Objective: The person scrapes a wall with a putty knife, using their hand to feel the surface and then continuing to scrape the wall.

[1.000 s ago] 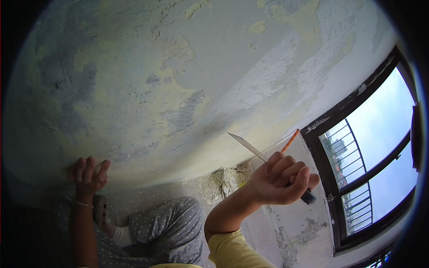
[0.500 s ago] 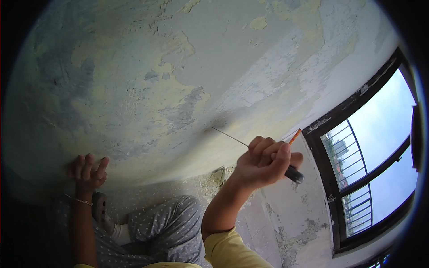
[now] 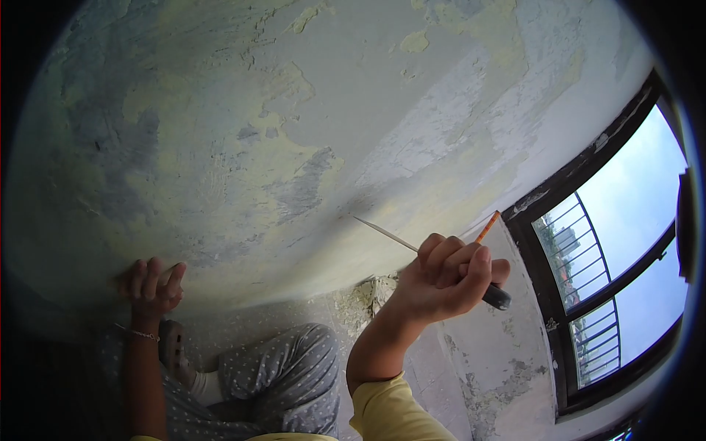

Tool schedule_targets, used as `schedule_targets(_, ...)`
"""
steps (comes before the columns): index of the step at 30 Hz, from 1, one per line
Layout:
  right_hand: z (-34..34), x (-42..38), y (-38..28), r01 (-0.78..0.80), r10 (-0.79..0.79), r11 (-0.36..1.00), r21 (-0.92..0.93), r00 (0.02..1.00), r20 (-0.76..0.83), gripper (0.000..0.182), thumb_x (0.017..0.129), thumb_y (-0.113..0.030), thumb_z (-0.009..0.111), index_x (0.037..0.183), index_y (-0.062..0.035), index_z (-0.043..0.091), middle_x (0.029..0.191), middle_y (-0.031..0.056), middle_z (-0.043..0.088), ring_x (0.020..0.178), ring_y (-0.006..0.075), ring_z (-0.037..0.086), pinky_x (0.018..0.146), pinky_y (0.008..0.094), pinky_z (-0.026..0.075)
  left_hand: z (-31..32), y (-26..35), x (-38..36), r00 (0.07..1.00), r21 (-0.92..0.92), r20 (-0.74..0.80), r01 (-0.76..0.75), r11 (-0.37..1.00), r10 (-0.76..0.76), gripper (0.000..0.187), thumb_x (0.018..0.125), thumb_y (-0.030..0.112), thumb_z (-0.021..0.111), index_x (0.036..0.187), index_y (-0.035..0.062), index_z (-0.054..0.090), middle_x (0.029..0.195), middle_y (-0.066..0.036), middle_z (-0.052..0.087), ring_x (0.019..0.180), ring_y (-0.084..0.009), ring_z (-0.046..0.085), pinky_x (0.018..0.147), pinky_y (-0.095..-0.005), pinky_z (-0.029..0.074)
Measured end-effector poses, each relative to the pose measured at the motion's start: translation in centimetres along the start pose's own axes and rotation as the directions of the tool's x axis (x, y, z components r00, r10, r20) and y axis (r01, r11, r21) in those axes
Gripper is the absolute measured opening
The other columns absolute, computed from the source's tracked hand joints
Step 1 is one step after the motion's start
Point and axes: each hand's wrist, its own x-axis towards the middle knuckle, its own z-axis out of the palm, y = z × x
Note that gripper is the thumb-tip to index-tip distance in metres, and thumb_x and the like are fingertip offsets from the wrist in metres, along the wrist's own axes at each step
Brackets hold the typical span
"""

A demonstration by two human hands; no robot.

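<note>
In my right hand [image 3: 460,275] is a scraper, its black handle end [image 3: 497,297] sticking out below the fist. The thin pale blade [image 3: 386,234] shows nearly edge-on and points up-left at the patchy wall [image 3: 243,169]. Its tip is close to the wall by a dark shadow; contact there is hard to judge. My left hand [image 3: 156,287] is at the lower left, fingers apart and slightly bent, fingertips near or against the wall. A thin bracelet [image 3: 143,335] circles the left wrist.
A dark-framed window [image 3: 570,316] with railings outside stands at right. An orange strip [image 3: 488,226] shows behind my right hand, near the window corner. Below are my bent leg in dotted grey trousers [image 3: 287,375], a shoe [image 3: 172,344] and crumbling plaster [image 3: 360,305] low on the wall.
My right hand and the scraper have moved slightly right and down, and the blade's face shows a little wider. The left hand has barely shifted, along with the whole view.
</note>
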Motion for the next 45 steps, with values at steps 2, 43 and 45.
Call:
schedule_targets(2, -1.1, 1.1, -1.5, 0.073, -0.072, 0.997, 0.001, 0.991, -0.116, 0.026, 0.091, -0.009, 0.041, 0.071, -0.0147, 0.024, 0.044, -0.0044, 0.021, 0.032, 0.0054, 0.016, 0.03, 0.0218, 0.02, 0.1, 0.0, 0.1, 1.0, 0.008, -0.009, 0.009, 1.0, -0.009, 0.034, 0.094, 0.035, 0.036, 0.123, 0.033, 0.054, 0.137, -0.002, 0.039, 0.13, -0.0242, 0.033, 0.1, -0.0444, 0.031)
schedule_targets(43, 1.1, -1.4, 1.1, -0.124, 0.104, 0.986, -0.116, 0.981, -0.167, 0.03, 0.089, -0.006, 0.048, 0.069, -0.0137, 0.027, 0.046, -0.0036, 0.022, 0.033, 0.0053, 0.019, 0.031, 0.0247, 0.019, -0.5, 0.2, 0.2, 1.0, -0.004, 0.002, 0.011, 1.0, -0.011, 0.034, 0.093, 0.032, 0.038, 0.123, 0.0339, 0.053, 0.137, -0.001, 0.04, 0.129, -0.0236, 0.034, 0.1, -0.0435, 0.029)
schedule_targets(45, 1.2, -2.8, 2.0, -0.26, 0.258, 0.965, -0.005, 0.96, -0.103, 0.031, 0.086, 0.003, 0.052, 0.07, -0.0113, 0.029, 0.043, -0.001, 0.03, 0.033, 0.0061, 0.023, 0.031, 0.025, 0.023, -0.2, 0.1, 0.0, 1.0, -0.013, -0.006, 0.0, 1.0, 0.0, 0.034, 0.093, 0.032, 0.038, 0.123, 0.0338, 0.053, 0.136, -0.001, 0.04, 0.129, -0.0234, 0.034, 0.1, -0.0434, 0.029)
